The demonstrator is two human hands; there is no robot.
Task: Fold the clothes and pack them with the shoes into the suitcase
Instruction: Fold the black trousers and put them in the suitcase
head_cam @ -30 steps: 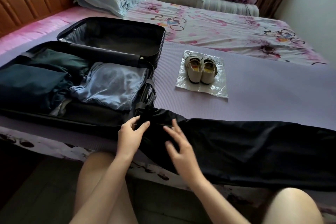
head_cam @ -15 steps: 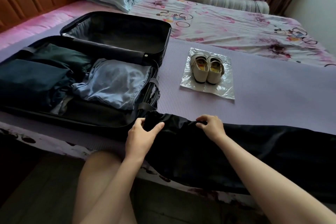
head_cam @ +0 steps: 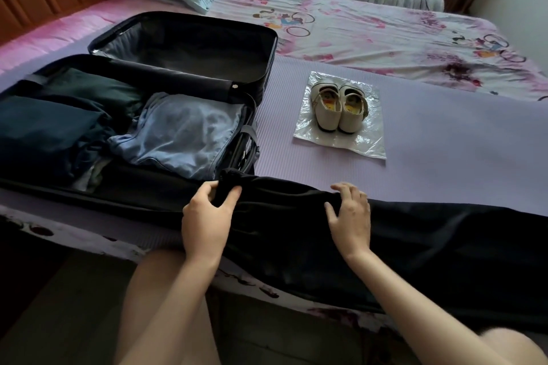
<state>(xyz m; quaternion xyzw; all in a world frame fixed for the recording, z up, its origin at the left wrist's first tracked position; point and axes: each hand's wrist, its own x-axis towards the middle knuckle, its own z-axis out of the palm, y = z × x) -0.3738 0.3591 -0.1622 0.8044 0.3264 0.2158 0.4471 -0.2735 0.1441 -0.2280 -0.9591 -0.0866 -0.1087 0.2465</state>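
I am looking at the black garment (head_cam: pixel 430 246), which is lying stretched along the near edge of the bed (head_cam: pixel 444 163). Its long axis is running left to right across my view, from the near right corner of the suitcase (head_cam: pixel 118 195) out past the right edge of the picture. It is not folded yet.

The left grip (head_cam: pixel 207 216) is working at the garment's left end, and I am seeing it clamped there: the thumb and fingers are pinching a bunched bit of the cloth, touching the suitcase's corner. The right grip (head_cam: pixel 351 216) is resting on the cloth a little way along to the right, with the thumb spread on top and the fingers bent over the far edge. I cannot tell whether those fingers are hooking the cloth or only pressing it.

So both grips are sitting at the left part of the garment, and nearly all of its length is trailing off to the right, beyond the right grip. I am judging that the fold turns on this: the right grip is the nearer one to the free length, while the left is pinning the end.

Inside the suitcase, a light blue garment (head_cam: pixel 184 133) and dark green clothes (head_cam: pixel 53 133) are lying in the near half, and the far half is lying open behind. Beyond the black garment, well apart from both grips, the shoes (head_cam: pixel 338 109) are standing side by side on a clear plastic bag (head_cam: pixel 367 145).
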